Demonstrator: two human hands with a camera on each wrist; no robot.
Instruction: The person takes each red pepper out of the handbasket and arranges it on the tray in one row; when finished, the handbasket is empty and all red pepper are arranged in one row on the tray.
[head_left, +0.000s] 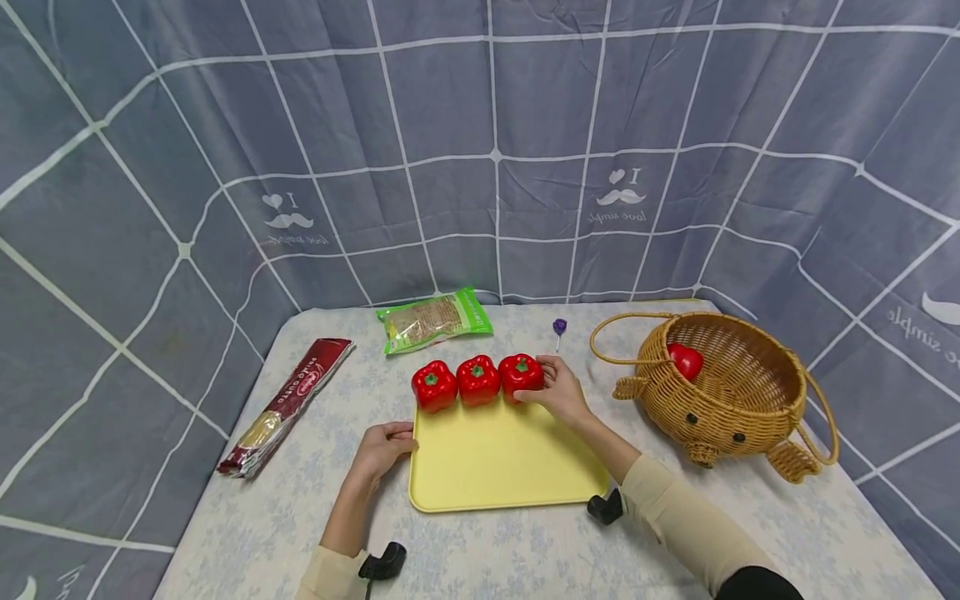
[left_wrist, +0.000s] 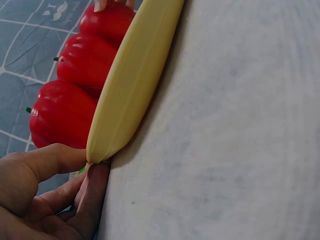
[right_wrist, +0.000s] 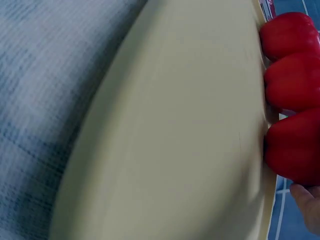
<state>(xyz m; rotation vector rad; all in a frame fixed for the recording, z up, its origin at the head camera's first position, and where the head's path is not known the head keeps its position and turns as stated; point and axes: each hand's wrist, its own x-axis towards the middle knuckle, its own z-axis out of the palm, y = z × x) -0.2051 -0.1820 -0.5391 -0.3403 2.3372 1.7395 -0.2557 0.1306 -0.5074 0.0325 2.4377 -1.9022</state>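
Observation:
Three red bell peppers stand in a row along the far edge of a yellow tray: a left one, a middle one and a right one. My right hand grips the right pepper from its right side, thumb in front and fingers behind. At the tray's left edge, my left hand pinches the rim between thumb and fingers, seen close in the left wrist view beside the tray's corner. Only a fingertip of the right hand shows in the right wrist view, against the nearest pepper.
A wicker animal-shaped basket with a red item inside stands at the right. Behind the peppers lie a green packet and a purple lollipop. A dark red pasta packet lies at the left. Grey checked curtains surround the table.

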